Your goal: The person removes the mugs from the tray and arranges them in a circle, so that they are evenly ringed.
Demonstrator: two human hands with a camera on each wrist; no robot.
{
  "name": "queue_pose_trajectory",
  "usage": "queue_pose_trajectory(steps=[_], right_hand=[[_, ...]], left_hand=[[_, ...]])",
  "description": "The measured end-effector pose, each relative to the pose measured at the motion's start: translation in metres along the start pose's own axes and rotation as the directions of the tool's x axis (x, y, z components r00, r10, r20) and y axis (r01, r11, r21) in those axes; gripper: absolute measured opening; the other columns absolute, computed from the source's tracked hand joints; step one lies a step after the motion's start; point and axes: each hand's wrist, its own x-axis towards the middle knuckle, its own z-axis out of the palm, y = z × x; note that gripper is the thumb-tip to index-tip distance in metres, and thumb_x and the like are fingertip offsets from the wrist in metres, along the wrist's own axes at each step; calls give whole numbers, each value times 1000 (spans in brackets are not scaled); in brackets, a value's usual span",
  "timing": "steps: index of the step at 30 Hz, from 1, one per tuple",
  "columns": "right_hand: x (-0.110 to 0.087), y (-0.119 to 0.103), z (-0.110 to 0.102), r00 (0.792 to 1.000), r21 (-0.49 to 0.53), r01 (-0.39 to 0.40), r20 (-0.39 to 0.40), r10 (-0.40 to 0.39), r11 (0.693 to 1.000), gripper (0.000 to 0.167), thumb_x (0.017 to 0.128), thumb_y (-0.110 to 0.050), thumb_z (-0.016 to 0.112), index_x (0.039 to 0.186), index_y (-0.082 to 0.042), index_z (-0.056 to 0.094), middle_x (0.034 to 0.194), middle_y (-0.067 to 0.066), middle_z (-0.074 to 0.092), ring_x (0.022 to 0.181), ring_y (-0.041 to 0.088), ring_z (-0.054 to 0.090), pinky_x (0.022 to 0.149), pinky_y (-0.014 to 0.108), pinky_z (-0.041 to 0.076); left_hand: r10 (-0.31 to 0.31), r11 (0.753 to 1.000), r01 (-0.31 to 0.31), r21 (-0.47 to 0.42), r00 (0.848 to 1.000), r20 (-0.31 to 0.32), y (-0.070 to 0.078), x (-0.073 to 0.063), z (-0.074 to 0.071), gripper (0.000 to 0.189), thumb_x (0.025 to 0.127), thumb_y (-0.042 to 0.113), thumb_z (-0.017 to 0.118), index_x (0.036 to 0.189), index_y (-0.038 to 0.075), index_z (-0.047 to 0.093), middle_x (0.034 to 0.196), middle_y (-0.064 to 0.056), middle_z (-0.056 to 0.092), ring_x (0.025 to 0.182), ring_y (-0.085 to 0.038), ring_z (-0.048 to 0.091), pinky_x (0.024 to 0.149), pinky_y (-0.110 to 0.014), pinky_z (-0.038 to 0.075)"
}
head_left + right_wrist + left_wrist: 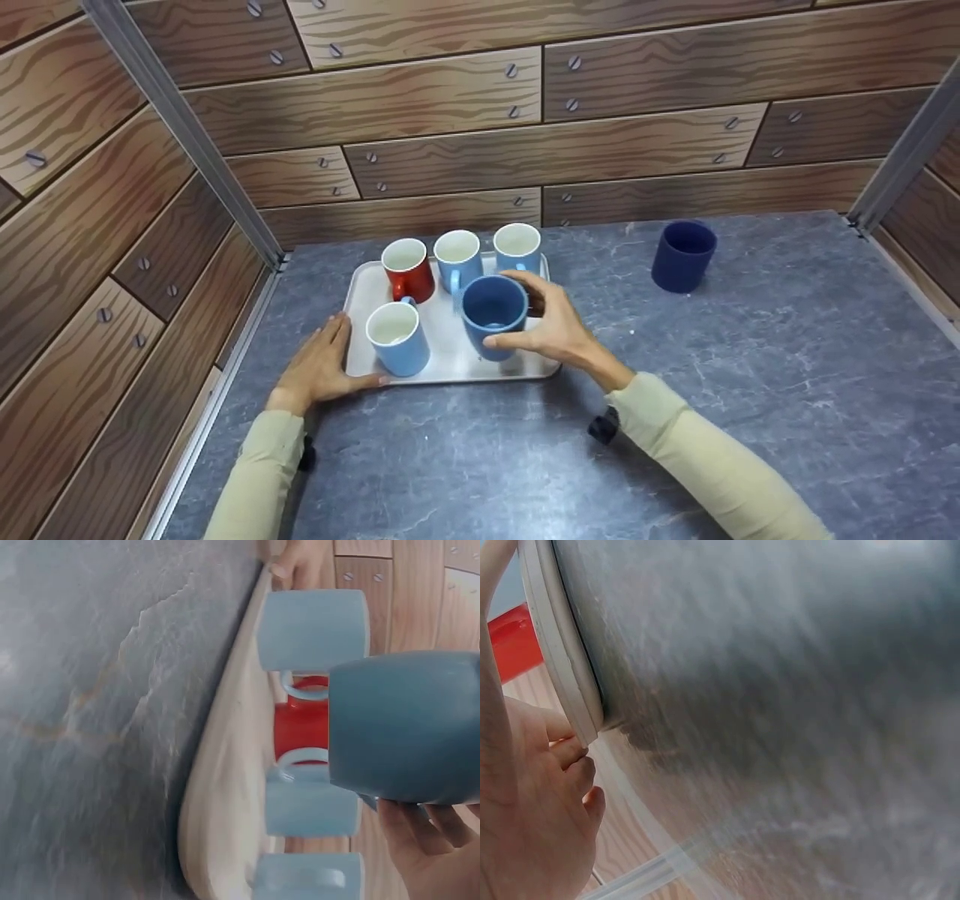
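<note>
In the head view my right hand (pixel 551 319) grips a blue mug (pixel 484 330) by its sides, thumb in front and fingers behind. The right wrist view shows this mug (pixel 405 727) raised above the tray's surface; its handle is mostly hidden. Below is a pale tray (pixel 450 345) bearing a red mug (pixel 415 283) and light blue mugs at back middle (pixel 461 264), back right (pixel 523 251) and front left (pixel 403 352). My left hand (pixel 319 367) rests against the tray's front left corner, fingers along the left edge and thumb at the front edge.
A dark blue cup (pixel 681 259) stands upright on the grey marbled table (pixel 750 390), right of the tray. Wood-patterned panels (pixel 450 127) rise behind and on both sides, with metal posts (pixel 187 135) at the corners.
</note>
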Motion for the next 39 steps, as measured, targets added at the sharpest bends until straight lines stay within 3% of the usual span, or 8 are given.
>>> queue_pose_trajectory(steps=[14, 29, 39], right_hand=[[-36, -12, -73, 995, -46, -37, -97, 32, 998, 91, 66, -1, 100, 148, -5, 59, 133, 15, 72, 114, 36, 72, 96, 33, 63], [-76, -13, -150, 978, -227, -80, -208, 31, 971, 91, 68, 1, 98, 149, -4, 56, 133, 18, 69, 109, 20, 73, 90, 23, 62], [-99, -14, -194, 960, -303, -140, -275, 54, 943, 89, 74, 1, 95, 150, -2, 51, 130, -2, 67, 109, 10, 68, 88, 15, 58]], left_hand=[[-10, 1000, 10, 0, 1000, -4, 0, -1, 2, 138, 74, 85, 73, 167, -5, 24, 175, -27, 23, 162, -46, 23, 133, -58, 25], [-13, 1000, 13, -2, 1000, 1, 1, 0, 0, 140, 73, 87, 73, 168, -3, 22, 175, -25, 22, 163, -44, 22, 134, -56, 22], [-15, 1000, 15, -5, 1000, -5, 1, 0, 0, 139, 73, 84, 75, 167, -5, 24, 175, -26, 23, 162, -46, 24, 133, -58, 24]])
